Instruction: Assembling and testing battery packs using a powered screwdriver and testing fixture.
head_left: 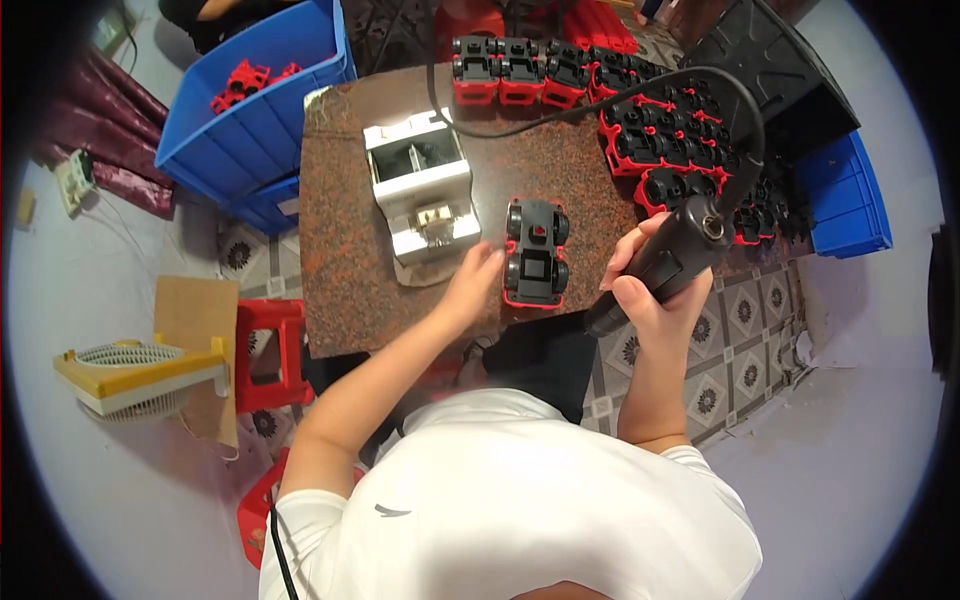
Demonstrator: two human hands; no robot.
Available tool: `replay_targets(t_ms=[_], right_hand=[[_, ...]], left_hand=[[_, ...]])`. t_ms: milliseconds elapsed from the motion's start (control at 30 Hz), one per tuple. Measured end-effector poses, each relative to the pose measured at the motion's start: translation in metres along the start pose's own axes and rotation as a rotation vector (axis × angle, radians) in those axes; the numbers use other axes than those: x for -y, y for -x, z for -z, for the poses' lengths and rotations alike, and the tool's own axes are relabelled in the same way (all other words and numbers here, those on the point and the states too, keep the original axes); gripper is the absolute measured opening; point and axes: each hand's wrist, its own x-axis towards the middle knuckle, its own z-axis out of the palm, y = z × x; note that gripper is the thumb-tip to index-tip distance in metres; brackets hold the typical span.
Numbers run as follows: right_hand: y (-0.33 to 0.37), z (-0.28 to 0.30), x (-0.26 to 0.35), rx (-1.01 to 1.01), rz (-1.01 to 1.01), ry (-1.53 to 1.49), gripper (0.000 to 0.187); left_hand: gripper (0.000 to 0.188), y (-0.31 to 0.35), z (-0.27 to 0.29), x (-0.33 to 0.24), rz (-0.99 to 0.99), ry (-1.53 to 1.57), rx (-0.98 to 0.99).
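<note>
A toy car chassis [537, 268], black underside up with a red body rim and four-wheel layout, lies near the front edge of the table. My left hand [474, 282] reaches to its left side, fingers stretched out; whether the fingertips touch it I cannot tell. Held in my right hand [668, 300] is a black corded electric screwdriver [668, 258], tilted, its lower end pointing down left past the table's front edge. The cord [590, 120] loops from its top across the far side of the table. Left of the chassis stands a white box-shaped machine [422, 180] with a dark open compartment.
Several similar red-and-black toy cars [665, 135] stand in rows along the far and right side of the stone-patterned table [335, 250]. Blue bins [260, 110] flank it, one with red parts; a black crate [770, 70] is at far right. A fan [140, 375] stands by a red stool [268, 350].
</note>
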Motion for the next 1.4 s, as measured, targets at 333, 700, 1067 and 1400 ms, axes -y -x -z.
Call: replay_targets(t_ms=[333, 700, 1067, 1400], right_hand=[[0.028, -0.009, 0.007, 0.024, -0.034, 0.03, 0.052], [-0.016, -0.069, -0.042, -0.001, 0.125, -0.239, 0.053], [-0.047, -0.149, -0.067, 0.257, -0.04, 0.149, 0.047], [-0.016, -0.106, -0.092, 0.249, -0.35, 0.033, 0.054]], left_hand=[[0.064, -0.032, -0.01, -0.032, 0.309, 0.007, 0.361], [0.04, 0.123, 0.129, -0.007, 0.255, 0.635, 0.084], [0.058, 0.068, 0.176, 0.015, -0.016, 0.375, -0.494], [0.067, 0.059, 0.175, -0.008, 0.087, 0.381, -0.42]])
